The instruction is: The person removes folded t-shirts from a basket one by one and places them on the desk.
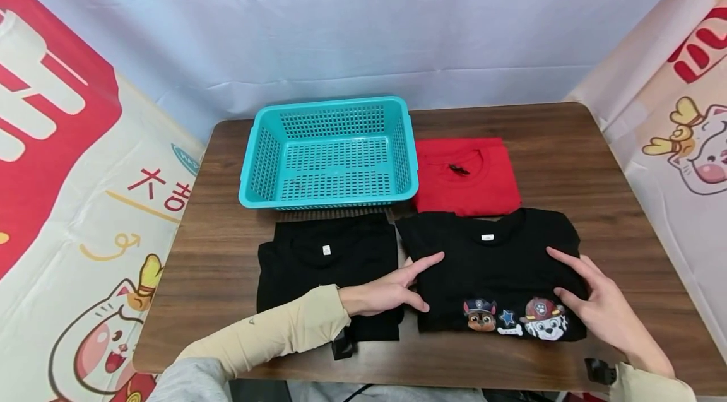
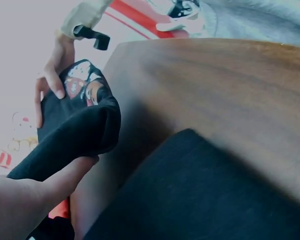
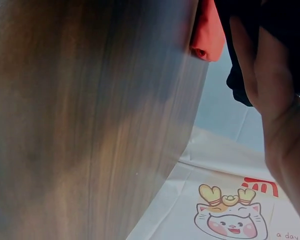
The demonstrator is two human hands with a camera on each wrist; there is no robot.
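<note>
A folded black T-shirt (image 1: 494, 276) with cartoon dog heads printed along its near edge is held between both hands, apparently raised off the tabletop. At its left side the left hand (image 1: 386, 291) grips it, index finger stretched over the top; the left wrist view shows the thumb (image 2: 72, 177) against the thick folded edge. On the opposite side my right hand (image 1: 608, 310) grips the shirt, thumb and index finger on top; in the right wrist view its fingers (image 3: 272, 70) lie along dark cloth. Fingers beneath the shirt are partly hidden.
Left of that shirt, other folded black clothing (image 1: 324, 263) lies partly under my left forearm. A folded red T-shirt (image 1: 466, 175) lies behind, beside a turquoise plastic basket (image 1: 329, 203) with nothing in it. The wooden table (image 1: 573, 156) is bordered by hanging cloth (image 1: 363, 29).
</note>
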